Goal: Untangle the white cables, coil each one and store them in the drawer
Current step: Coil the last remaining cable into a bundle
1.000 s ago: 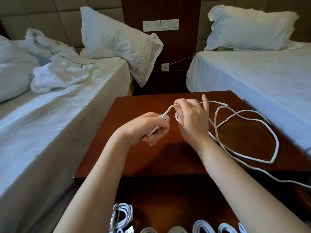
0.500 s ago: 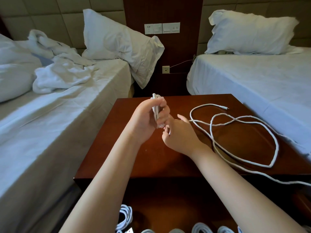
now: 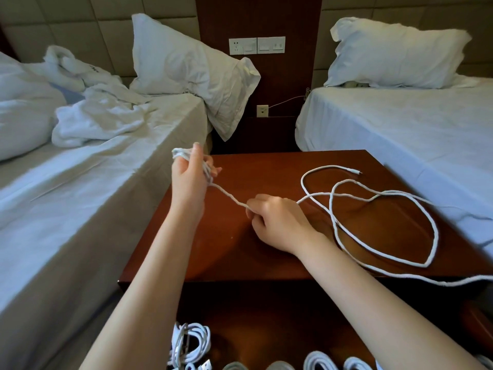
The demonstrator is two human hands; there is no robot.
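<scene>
Left hand (image 3: 190, 173) grips the started coil, loops wound round its fingers, raised as an anchor. Right hand (image 3: 278, 222) pinches cable (image 3: 230, 196) just past it, strand taut between, probably to feed the next loop. Rest lies slack, crossing itself on table (image 3: 213, 252). Finished coils (image 3: 190, 345) in drawer (image 3: 266, 327) below.
</scene>
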